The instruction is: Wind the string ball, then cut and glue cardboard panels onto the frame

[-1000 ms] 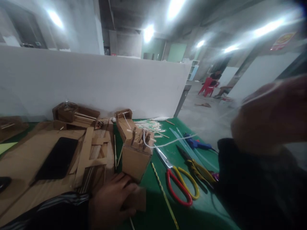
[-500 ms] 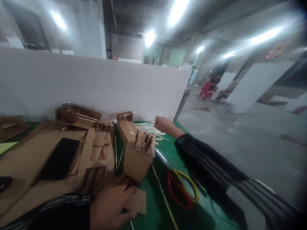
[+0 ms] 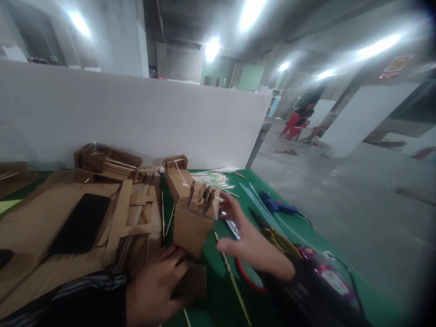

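A brown cardboard model (image 3: 194,229) with a box-shaped front and a long trough behind stands mid-table; small upright cardboard pieces and a thin stick show on its top. My left hand (image 3: 158,284) lies low at its front left, fingers apart, over a small flat cardboard piece (image 3: 197,284); its fingertips are close to the box's lower corner. With thumb spread away, my right hand (image 3: 252,243) reaches to the model's right side; its fingertips are partly hidden beside the box. Under that hand are scissors (image 3: 231,225), mostly covered, and a yellowish twisted rod (image 3: 233,281).
Cardboard sheets (image 3: 30,218) bear a black phone (image 3: 81,222) and cut strips (image 3: 117,227). Another cardboard model (image 3: 105,163) stands behind them. Rightward lie a blue glue gun (image 3: 277,204), clear glue sticks (image 3: 254,195) and pliers-like tools (image 3: 272,231). A white partition (image 3: 136,118) backs the green table.
My right hand has come back from the pile of thin sticks at the rear to the model's right side, opening from a closed shape. My left hand stays nearly in place.
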`<state>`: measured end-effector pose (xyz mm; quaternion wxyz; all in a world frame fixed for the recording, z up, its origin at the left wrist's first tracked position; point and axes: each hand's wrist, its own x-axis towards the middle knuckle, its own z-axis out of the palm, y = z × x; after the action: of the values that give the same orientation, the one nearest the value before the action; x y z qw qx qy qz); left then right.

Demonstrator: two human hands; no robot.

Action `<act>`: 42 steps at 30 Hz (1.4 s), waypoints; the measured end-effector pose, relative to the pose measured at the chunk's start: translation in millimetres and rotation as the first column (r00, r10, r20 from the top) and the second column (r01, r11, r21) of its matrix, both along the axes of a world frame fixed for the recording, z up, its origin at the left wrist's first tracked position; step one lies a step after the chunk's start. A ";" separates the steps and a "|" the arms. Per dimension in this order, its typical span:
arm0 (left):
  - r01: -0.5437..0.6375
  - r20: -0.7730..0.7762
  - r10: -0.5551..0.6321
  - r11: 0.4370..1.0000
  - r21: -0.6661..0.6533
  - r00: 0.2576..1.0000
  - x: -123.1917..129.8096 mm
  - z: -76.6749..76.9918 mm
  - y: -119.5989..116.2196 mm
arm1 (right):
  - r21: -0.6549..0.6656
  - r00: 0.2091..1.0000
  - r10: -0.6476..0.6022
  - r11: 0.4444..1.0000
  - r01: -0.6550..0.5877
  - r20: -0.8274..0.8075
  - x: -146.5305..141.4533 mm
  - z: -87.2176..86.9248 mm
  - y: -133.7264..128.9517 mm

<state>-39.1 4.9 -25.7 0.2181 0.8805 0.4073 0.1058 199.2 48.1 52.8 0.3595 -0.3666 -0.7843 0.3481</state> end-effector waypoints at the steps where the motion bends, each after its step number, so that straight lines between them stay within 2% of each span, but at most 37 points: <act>1: 0.006 0.000 -0.006 1.000 0.004 1.000 0.6 -0.5 0.3 | -0.020 1.000 -0.007 1.000 0.007 -0.029 -5.7 -6.6 -7.4; 4: 0.020 -0.012 -0.019 1.000 0.019 1.000 3.3 -0.5 1.8 | -0.041 0.994 -0.107 0.994 0.106 -0.013 -20.2 -21.4 -10.2; 6: 0.018 -0.026 -0.017 1.000 0.026 1.000 4.9 -0.7 3.8 | -0.045 0.994 -0.107 0.993 0.105 -0.037 -21.7 -24.4 1.1; 9: -0.005 -0.036 0.007 0.998 0.059 0.999 5.9 -3.6 9.5 | -0.022 0.995 -0.049 0.999 0.047 -0.090 -9.7 -21.0 24.9; 14: -0.074 -0.020 0.077 0.990 0.124 0.997 7.3 -9.5 21.1 | -0.010 0.991 -0.083 0.997 0.082 -0.105 18.0 -18.7 47.3; 18: -0.062 0.007 0.061 0.991 0.122 0.998 11.8 -13.6 24.4 | -0.069 0.982 -0.108 0.993 0.098 -0.153 22.7 -30.6 45.5; 22: -0.051 -0.014 0.053 0.990 0.129 0.998 15.0 -19.6 24.5 | -0.028 0.974 -0.119 0.993 0.116 -0.193 15.5 -40.0 38.9; 29: -0.050 -0.024 0.055 0.983 0.176 0.998 14.3 -19.6 23.6 | 0.037 0.978 -0.151 0.987 0.158 -0.142 5.8 -37.7 28.9; 36: -0.007 -0.075 0.030 0.958 0.286 0.997 11.0 -29.7 23.9 | -0.030 0.983 -0.156 0.988 0.153 -0.101 18.3 -35.9 24.5; 42: 0.028 -0.016 -0.024 0.933 0.358 1.000 10.1 -34.0 25.3 | 0.021 0.977 -0.179 0.983 0.182 -0.114 20.8 -42.4 20.7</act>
<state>-29.0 30.2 -59.7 0.0531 0.9113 0.3708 0.1706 220.0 68.8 10.4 0.4387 -0.4106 -0.7318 0.3216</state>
